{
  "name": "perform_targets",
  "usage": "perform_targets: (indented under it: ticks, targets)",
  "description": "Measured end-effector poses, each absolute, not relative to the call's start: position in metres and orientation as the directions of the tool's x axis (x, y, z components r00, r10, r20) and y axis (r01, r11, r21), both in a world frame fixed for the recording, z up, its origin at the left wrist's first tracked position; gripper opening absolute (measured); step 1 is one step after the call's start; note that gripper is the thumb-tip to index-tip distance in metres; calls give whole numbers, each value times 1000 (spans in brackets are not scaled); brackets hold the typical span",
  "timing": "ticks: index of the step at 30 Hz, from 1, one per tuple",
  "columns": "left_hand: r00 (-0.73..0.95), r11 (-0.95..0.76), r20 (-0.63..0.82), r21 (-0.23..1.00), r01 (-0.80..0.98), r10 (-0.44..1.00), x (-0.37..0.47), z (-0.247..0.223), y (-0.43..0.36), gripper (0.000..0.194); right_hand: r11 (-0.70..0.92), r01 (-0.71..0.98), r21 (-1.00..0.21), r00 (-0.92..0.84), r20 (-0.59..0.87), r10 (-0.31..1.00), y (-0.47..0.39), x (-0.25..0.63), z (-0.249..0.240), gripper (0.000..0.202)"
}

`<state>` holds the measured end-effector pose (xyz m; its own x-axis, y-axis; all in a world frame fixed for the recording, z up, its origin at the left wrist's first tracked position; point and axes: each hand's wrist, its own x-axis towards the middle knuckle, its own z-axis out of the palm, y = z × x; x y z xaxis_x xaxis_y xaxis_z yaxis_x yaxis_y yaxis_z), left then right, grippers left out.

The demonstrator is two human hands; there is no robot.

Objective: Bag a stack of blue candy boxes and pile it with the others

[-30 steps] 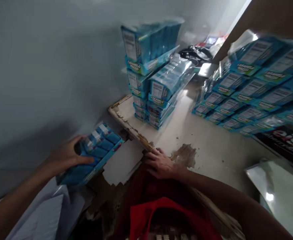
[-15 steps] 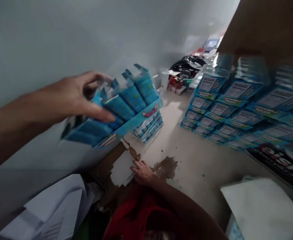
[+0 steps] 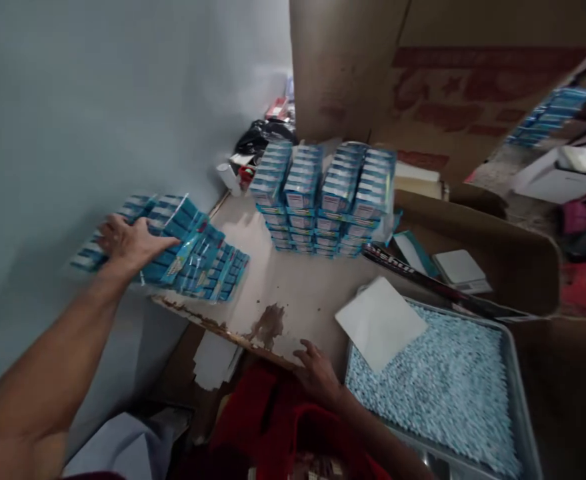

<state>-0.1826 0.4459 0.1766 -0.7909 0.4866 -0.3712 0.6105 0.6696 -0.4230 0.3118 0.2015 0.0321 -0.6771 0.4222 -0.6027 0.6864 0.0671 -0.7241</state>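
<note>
My left hand (image 3: 130,243) is wrapped over a blue pack of small boxes at the left, beside the grey wall. The held pack touches other blue packs (image 3: 217,270) on the table's left end, their lower part wrapped in clear film. Near the front edge of the table, my right hand (image 3: 317,370) has its fingers apart and holds nothing. Further back, a stack of blue packs (image 3: 303,200) stands in four columns.
A metal tray (image 3: 523,407) of light blue pieces is at the right, partly under a white square sheet (image 3: 380,323). Behind it lies an open cardboard box (image 3: 513,247). The worn table edge (image 3: 223,333) runs along the front.
The view has swung right, showing the tray and cardboard box. My left hand has brought its blue pack down against the other packs at the left. My right hand has moved right along the edge.
</note>
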Motion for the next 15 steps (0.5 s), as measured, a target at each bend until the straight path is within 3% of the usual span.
perform_targets:
  ticks: [5,7,11,13,15]
  targets:
    - [-689,538,-404,-432,724,602,-166,186,440,89,62,778,-626,-505,-563,654,223,414,52,38]
    - [-600,499,-343,-342,796,723,-154,187,439,82,-32,773,-634,-427,-556,713,230,435,57,32]
    - [-358,384,-188,132,914,915,-108,138,435,62,-507,599,-620,-179,-720,670,259,413,59,32]
    - [-449,525,-276,374,765,850,-77,83,430,60,-654,487,-578,-100,-782,616,283,372,46,41]
    - [-560,768,-527,478,427,639,-48,18,423,73,-712,402,-575,-65,-794,605,310,323,17,50]
